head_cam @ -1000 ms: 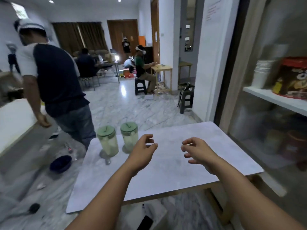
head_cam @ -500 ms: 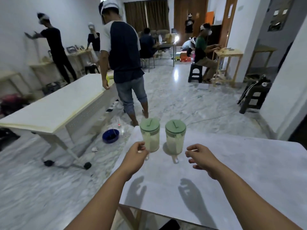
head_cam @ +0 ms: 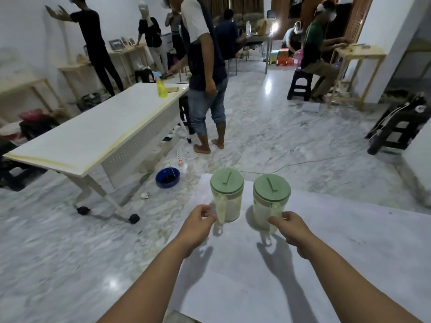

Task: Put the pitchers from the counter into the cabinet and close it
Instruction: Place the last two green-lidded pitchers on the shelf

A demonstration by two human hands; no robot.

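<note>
Both hands have advanced to the pitcher handles since a moment ago.
Left pitcher (head_cam: 227, 198) and right pitcher (head_cam: 271, 202): upright at counter's (head_cam: 349, 252) far left corner. Left hand (head_cam: 198, 226), right hand (head_cam: 292, 229): fingers curled at handles; firm grasp unclear. Cabinet out of frame.

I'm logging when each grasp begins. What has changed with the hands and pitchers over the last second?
Both hands moved forward from open hovering over the counter. The left hand now reaches the left pitcher at its handle, the right hand the right pitcher; whether either grip has closed is unclear. Both pitchers stayed upright, lidded, in place.
</note>
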